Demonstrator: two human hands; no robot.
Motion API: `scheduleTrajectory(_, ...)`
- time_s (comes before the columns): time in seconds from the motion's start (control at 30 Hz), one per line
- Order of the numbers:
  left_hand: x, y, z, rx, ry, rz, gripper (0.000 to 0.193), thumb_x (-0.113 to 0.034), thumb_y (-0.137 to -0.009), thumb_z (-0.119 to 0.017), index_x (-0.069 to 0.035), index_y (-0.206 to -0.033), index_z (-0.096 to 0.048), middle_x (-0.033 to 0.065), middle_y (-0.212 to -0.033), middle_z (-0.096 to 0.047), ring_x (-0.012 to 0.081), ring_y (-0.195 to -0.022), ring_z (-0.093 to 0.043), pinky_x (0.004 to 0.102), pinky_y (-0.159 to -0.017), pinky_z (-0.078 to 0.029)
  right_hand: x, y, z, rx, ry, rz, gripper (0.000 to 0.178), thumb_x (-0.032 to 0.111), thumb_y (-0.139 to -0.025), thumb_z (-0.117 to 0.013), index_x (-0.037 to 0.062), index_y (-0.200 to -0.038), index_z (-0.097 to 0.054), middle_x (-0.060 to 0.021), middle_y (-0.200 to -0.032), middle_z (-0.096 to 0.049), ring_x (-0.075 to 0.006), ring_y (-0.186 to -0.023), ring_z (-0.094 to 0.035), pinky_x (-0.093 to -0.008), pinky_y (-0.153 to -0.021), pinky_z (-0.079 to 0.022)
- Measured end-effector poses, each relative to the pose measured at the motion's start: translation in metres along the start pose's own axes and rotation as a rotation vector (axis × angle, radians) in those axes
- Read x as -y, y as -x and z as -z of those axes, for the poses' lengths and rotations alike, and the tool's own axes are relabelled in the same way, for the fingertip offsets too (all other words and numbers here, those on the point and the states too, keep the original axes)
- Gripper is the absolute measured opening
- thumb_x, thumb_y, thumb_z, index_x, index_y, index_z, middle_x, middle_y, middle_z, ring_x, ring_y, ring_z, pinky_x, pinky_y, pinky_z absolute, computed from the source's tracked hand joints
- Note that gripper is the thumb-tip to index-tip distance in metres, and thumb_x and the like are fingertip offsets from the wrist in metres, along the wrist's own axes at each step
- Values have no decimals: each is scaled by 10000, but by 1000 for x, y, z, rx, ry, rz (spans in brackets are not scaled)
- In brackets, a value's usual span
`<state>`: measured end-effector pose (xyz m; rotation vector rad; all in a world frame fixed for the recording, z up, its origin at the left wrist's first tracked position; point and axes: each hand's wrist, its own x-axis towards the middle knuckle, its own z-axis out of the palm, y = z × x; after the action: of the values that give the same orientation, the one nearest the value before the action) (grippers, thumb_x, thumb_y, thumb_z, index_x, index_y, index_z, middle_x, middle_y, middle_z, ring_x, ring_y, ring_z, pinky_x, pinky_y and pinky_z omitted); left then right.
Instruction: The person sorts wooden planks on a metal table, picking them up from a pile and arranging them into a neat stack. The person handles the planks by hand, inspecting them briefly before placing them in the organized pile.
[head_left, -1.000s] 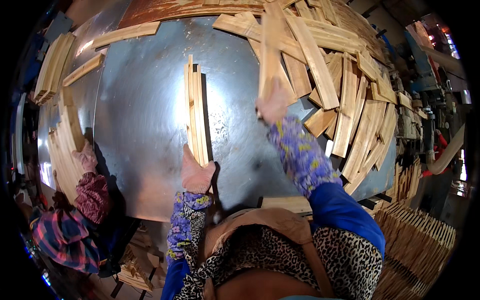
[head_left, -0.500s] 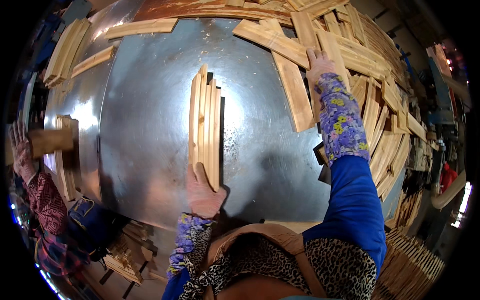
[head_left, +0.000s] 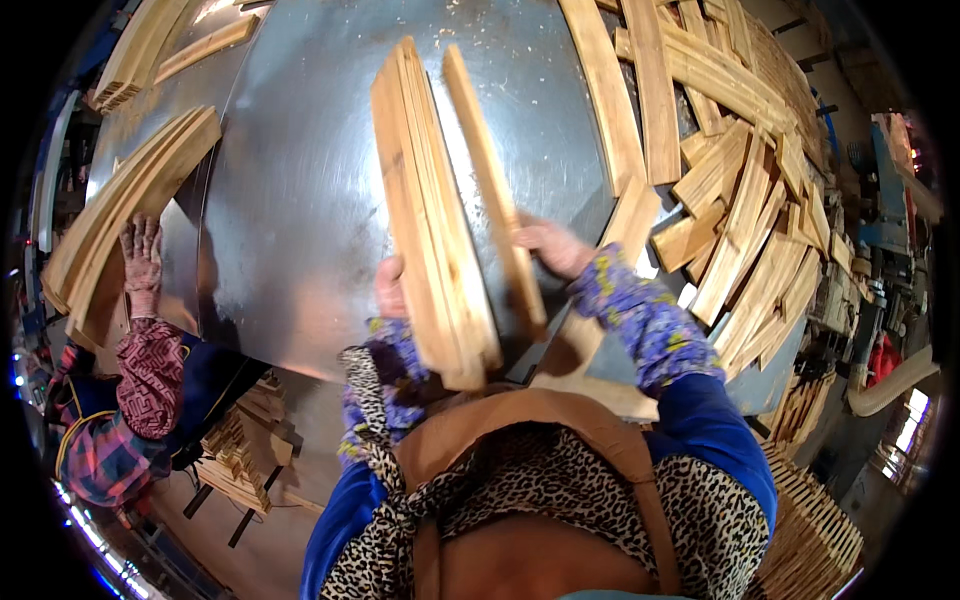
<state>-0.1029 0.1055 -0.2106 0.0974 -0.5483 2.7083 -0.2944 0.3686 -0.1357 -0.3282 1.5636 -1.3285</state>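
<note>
Stack of slats (head_left: 430,210) runs lengthwise away from the body, left hand (head_left: 390,287) behind it, fingers hidden; right hand (head_left: 550,247) fingers clamp single slat (head_left: 490,180) beside bare tabletop (head_left: 300,200).

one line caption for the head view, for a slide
Left hand steadies a stack of wooden slats; right hand adds one slat.

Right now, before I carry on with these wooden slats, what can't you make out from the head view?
- Left hand: mostly behind the stack of slats; its grip is not visible.
- Right hand: fingers hidden behind the single slat.
- Near end of the stack: whether it rests on the metal table cannot be told.
- Loose slats pile: bent and cut off at the fisheye rim.
</note>
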Motion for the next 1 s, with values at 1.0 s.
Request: scheduleTrajectory(1.0,40,-75,-19,-585,-419,-537,1022,-649,-897,-839,-99,-1676,-471,205,-1542,-659,408,-1360,-669,590,-1114,-599,89,-32,210,-1097,1472,-326,1001,461,-841,-814,153,-1689,-381,-280,-1600,-540,-477,-1468,-543,-496,-1182,-517)
